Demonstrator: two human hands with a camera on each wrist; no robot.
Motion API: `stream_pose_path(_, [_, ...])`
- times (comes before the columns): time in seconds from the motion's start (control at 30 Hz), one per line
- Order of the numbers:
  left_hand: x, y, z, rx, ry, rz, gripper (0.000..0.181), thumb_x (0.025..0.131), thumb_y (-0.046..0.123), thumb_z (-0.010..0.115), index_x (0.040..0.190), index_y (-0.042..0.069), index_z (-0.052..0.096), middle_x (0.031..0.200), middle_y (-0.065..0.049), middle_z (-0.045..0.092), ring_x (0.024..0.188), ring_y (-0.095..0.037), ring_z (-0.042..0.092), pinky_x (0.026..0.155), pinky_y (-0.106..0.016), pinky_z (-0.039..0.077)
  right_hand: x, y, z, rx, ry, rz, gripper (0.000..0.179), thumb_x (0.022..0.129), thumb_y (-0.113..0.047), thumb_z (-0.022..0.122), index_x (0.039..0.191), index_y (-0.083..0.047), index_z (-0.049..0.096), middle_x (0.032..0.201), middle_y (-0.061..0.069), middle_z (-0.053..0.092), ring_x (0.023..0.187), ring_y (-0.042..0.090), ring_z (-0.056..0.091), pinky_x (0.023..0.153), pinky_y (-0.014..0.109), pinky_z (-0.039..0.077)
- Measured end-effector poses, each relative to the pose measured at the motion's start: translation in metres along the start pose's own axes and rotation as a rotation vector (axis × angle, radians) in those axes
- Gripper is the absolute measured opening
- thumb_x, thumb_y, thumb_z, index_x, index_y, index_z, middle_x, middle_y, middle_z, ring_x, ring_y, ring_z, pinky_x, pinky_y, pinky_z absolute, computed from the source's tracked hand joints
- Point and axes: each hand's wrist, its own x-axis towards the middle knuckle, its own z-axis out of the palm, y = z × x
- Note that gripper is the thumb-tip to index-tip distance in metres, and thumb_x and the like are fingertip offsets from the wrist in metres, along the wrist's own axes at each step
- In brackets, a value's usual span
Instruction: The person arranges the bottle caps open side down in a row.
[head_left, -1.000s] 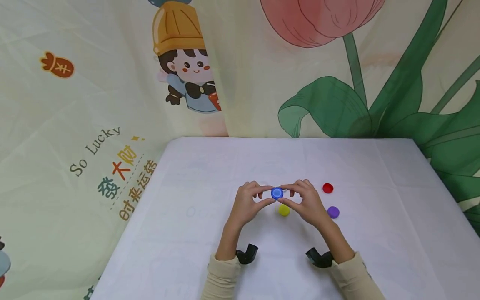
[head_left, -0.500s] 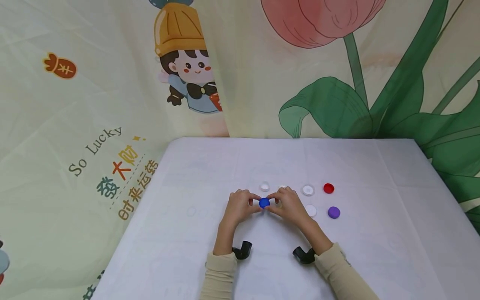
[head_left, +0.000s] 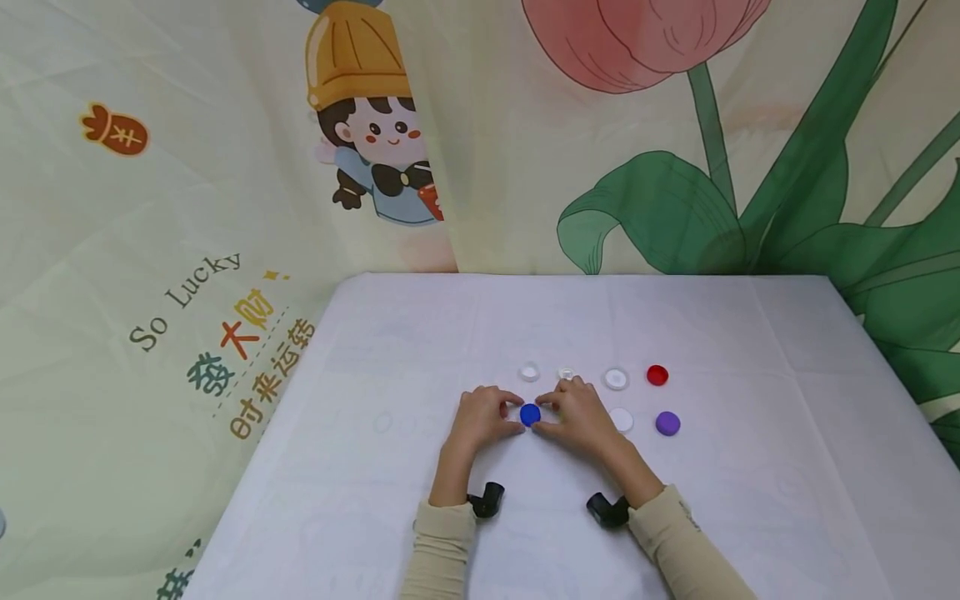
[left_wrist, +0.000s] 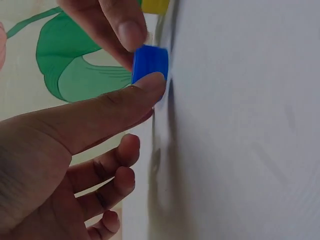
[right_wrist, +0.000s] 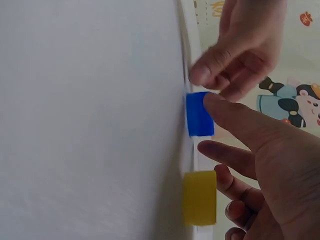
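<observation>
A blue bottle cap (head_left: 530, 415) lies with its closed top up on the white table, between both hands. My left hand (head_left: 480, 417) is at its left side, thumb and index finger spread around the edge; the right wrist view has a small gap there. On the other side, my right hand (head_left: 581, 417) has its thumb by the cap, while its index finger stands apart from it in the right wrist view. A yellow bottle cap (right_wrist: 200, 199) sits beside the right hand's fingers, hidden under that hand in the head view.
Behind the hands lie clear and white caps (head_left: 616, 379), one partly covered by the right fingers. A white cap (head_left: 621, 420) is just right of the right hand. Farther right are a red cap (head_left: 657, 375) and a purple cap (head_left: 667, 423). A printed cloth hangs behind the table.
Both hands have carried the blue cap left and down from in front of the yellow one, turning it top up. It now lies on the table, and the fingers have loosened around it.
</observation>
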Motion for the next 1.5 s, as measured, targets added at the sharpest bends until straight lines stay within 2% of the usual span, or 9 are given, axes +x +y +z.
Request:
stream_pose_path(0.17, [0.01,-0.002,-0.012,0.005,-0.023,-0.044,0.039,0.07,0.03,0.076,0.106,0.018,0.067,0.063,0.007,0.049,0.061,-0.009,0.044,0.064,-0.031,0.031,0.012,0.005,-0.015,0.01,0.006,0.085,0.044,0.071,-0.046,0.071,0.104,-0.017,0.068,0.073,-0.004,0.049,0.071,0.014,0.039,0.064,0.027,0.03])
stream_pose_path(0.3, [0.026,-0.004,-0.02,-0.01,0.04,-0.027,0.038,0.076,0.03,0.071,0.111,0.016,0.064,0.067,0.005,0.053,0.061,-0.011,0.045,0.065,-0.032,0.034,0.028,0.009,-0.025,0.018,0.061,0.136,0.041,0.074,-0.04,0.071,0.107,-0.016,0.067,0.072,-0.002,0.05,0.072,0.016,0.04,0.066,0.028,0.031])
stream_pose_path(0.4, [0.039,-0.006,-0.022,-0.022,0.086,-0.002,0.039,0.076,0.03,0.071,0.112,0.016,0.064,0.07,0.003,0.056,0.061,-0.011,0.046,0.066,-0.033,0.036,0.04,0.011,-0.029,0.019,0.084,0.146,0.039,0.074,-0.035,0.072,0.107,-0.015,0.067,0.073,0.0,0.051,0.073,0.018,0.041,0.067,0.03,0.031])
stream_pose_path(0.47, [0.047,-0.007,-0.021,-0.028,0.086,0.007,0.04,0.075,0.03,0.072,0.112,0.017,0.064,0.072,0.002,0.056,0.062,-0.012,0.046,0.067,-0.033,0.036,0.047,0.012,-0.029,0.016,0.067,0.161,0.038,0.074,-0.034,0.072,0.107,-0.016,0.067,0.075,0.0,0.052,0.074,0.018,0.042,0.069,0.03,0.032])
stream_pose_path(0.7, [0.066,-0.013,-0.01,-0.012,0.007,-0.01,0.039,0.07,0.031,0.076,0.106,0.019,0.067,0.069,0.004,0.054,0.064,-0.011,0.046,0.065,-0.03,0.033,0.066,0.014,-0.02,-0.015,-0.073,0.179,0.035,0.072,-0.035,0.073,0.101,-0.016,0.07,0.072,-0.002,0.052,0.074,0.017,0.042,0.068,0.029,0.031])
stream_pose_path(0.87, [0.07,-0.015,-0.004,-0.023,-0.012,-0.028,0.032,0.07,0.031,0.076,0.099,0.018,0.069,0.066,0.005,0.052,0.063,-0.012,0.045,0.064,-0.03,0.032,0.068,0.014,-0.012,-0.015,-0.101,0.18,0.032,0.072,-0.034,0.074,0.098,-0.015,0.071,0.074,-0.001,0.053,0.075,0.017,0.042,0.068,0.029,0.031])
stream_pose_path(1.03, [0.071,-0.015,-0.005,-0.038,0.027,0.019,0.031,0.071,0.031,0.075,0.098,0.017,0.07,0.065,0.006,0.053,0.062,-0.009,0.046,0.065,-0.028,0.034,0.065,0.018,-0.014,0.009,-0.052,0.156,0.031,0.073,-0.035,0.073,0.098,-0.016,0.071,0.073,-0.002,0.053,0.074,0.017,0.042,0.068,0.029,0.03])
stream_pose_path(1.23, [0.063,-0.002,-0.021,-0.182,0.109,0.121,0.03,0.075,0.029,0.072,0.1,0.013,0.069,0.066,0.004,0.054,0.061,-0.011,0.046,0.057,-0.023,0.037,0.052,0.018,-0.038,0.139,0.056,0.127,0.034,0.073,-0.037,0.072,0.101,-0.018,0.069,0.078,0.002,0.054,0.079,0.019,0.042,0.069,0.031,0.031])
stream_pose_path(1.5, [0.049,0.018,-0.035,-0.34,0.245,0.244,0.038,0.078,0.039,0.066,0.107,0.015,0.066,0.07,0.005,0.051,0.07,-0.012,0.046,0.061,-0.025,0.039,0.028,0.01,-0.074,0.269,0.246,0.032,0.036,0.072,-0.033,0.074,0.103,-0.015,0.069,0.079,0.003,0.052,0.08,0.015,0.04,0.066,0.031,0.034])
